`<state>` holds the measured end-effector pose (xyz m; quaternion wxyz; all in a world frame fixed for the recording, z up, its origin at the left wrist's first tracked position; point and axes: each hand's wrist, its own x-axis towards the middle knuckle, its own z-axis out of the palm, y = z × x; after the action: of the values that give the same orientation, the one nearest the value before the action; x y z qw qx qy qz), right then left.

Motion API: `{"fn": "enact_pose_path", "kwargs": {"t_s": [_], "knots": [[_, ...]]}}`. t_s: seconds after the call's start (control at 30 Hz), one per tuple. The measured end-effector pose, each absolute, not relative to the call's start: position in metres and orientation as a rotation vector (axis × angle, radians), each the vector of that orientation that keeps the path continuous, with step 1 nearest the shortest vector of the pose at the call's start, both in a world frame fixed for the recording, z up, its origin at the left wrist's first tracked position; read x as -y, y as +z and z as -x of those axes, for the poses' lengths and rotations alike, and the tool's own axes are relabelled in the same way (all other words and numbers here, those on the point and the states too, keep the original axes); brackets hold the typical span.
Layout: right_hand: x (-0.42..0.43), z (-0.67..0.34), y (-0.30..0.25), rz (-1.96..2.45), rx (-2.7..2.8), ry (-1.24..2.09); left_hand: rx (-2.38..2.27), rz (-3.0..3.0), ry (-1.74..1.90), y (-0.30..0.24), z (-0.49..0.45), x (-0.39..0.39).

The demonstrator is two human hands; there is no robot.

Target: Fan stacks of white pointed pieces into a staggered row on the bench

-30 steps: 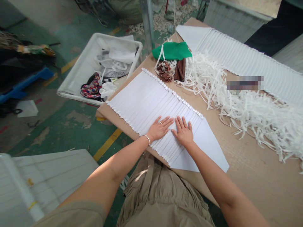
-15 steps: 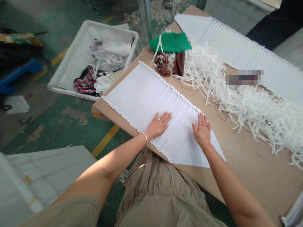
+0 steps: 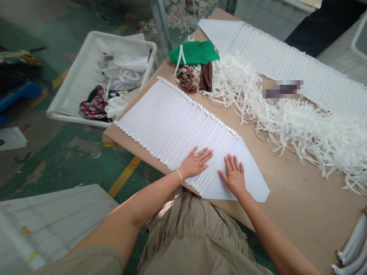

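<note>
A row of overlapping white sheets (image 3: pixel 160 118) with small folded tabs along its far edge lies fanned out on the brown table (image 3: pixel 298 206). My left hand (image 3: pixel 196 163) rests on the sheets near their front edge, fingers spread, a ring and a bracelet on it. To its right, my right hand (image 3: pixel 234 175) lies flat on the broad end sheet with its fingers extended. Neither hand grips anything. Past the fan, a heap of loose white strips (image 3: pixel 298 126) stretches along the table.
Behind the heap lies another long row of overlapping white sheets (image 3: pixel 275 57). A green cloth (image 3: pixel 195 52) and brown pieces (image 3: pixel 205 76) sit at the table's far left. A white bin (image 3: pixel 67 84) with bags stands beside it; another white container (image 3: pixel 63 214) is at lower left.
My right hand has slid down and inward from the sheets' far edge onto the end sheet. The left hand stays flat on the sheets. The whole view has shifted slightly.
</note>
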<state>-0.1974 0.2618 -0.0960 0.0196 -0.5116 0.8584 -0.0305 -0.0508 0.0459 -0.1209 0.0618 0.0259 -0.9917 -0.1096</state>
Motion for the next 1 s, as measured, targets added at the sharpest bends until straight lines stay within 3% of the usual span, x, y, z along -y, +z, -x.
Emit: {"fn": "enact_pose_path", "kwargs": {"t_s": [0.43, 1.0], "knots": [[-0.273, 0.207, -0.095, 1.746, -2.525, -0.076, 2.985, -0.058, -0.328, -0.123, 0.052, -0.047], [-0.209, 0.197, -0.103, 1.739, -2.516, -0.166, 2.966, -0.194, -0.311, -0.125, 0.052, -0.047]]}}
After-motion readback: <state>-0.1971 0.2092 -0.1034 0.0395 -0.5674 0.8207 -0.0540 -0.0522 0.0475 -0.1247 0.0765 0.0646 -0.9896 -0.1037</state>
